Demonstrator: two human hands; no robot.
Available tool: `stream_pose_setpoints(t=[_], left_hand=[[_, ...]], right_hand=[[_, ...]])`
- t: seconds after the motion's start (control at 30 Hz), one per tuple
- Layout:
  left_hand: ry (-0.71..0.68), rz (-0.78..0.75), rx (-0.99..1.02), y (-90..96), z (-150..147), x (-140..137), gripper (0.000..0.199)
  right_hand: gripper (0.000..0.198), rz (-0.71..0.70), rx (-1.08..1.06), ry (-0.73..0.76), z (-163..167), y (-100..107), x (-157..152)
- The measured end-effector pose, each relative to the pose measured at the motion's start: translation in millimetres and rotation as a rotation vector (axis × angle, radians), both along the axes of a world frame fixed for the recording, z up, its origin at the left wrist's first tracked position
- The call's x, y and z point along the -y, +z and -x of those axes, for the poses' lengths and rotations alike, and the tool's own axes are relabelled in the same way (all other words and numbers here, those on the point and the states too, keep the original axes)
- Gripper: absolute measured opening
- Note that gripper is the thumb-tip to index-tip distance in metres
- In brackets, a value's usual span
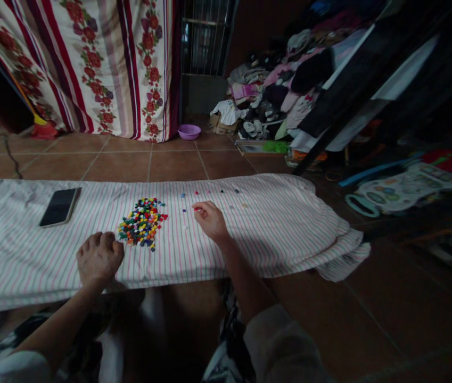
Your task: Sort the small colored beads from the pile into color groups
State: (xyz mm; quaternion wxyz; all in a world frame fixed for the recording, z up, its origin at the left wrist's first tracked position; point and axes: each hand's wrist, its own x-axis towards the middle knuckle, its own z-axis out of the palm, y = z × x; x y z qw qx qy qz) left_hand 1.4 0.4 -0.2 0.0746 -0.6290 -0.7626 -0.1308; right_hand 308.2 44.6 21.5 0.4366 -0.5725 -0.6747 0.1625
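Observation:
A heap of small, bright, multicoloured pieces (141,222), like beads or tiny cubes, lies on the striped cloth (273,234). Just right of the heap, my right hand (211,219) hovers low over the cloth, thumb and forefinger pinched on what looks like a tiny red piece (195,209). Several single pieces lie spread around that hand, among them a dark blue piece (184,210), a light blue piece (183,195) and a black piece (221,191). My left hand (100,258) rests on the cloth's near side, left of the heap, fingers curled in with nothing visible in them.
A phone (58,207) lies on the cloth at the left. Beyond, on the tiled floor (122,159), stand a purple basin (189,132) and a large pile of clothes (273,96). A floral curtain (122,69) hangs behind. Toy-like plastic gear (393,186) is at right.

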Motion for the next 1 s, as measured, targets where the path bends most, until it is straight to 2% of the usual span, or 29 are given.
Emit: stream_pose_setpoints(t=[0.17, 0.37, 0.57, 0.77, 1.0], left_hand=[[-0.020, -0.024, -0.031, -0.3, 0, 1, 0.031], [-0.031, -0.033, -0.088, -0.1, -1, 1, 0.029], [-0.021, -0.043, -0.102, -2.1, 0, -1, 0.029], [-0.026, -0.063, -0.100, -4.8, 1, -2, 0.029], [-0.036, -0.099, -0.128, -6.7, 2, -3, 0.027]], right_hand=[[0.021, -0.057, -0.058, -0.128, -39, -5, 8], [0.024, -0.051, -0.099, -0.207, -53, -10, 2], [0.021, 0.020, 0.058, -0.121, -56, -3, -44], [0.028, 0.090, 0.265, -0.133, -45, -5, -99], [0.028, 0.253, 0.566, -0.121, -24, -11, -124]])
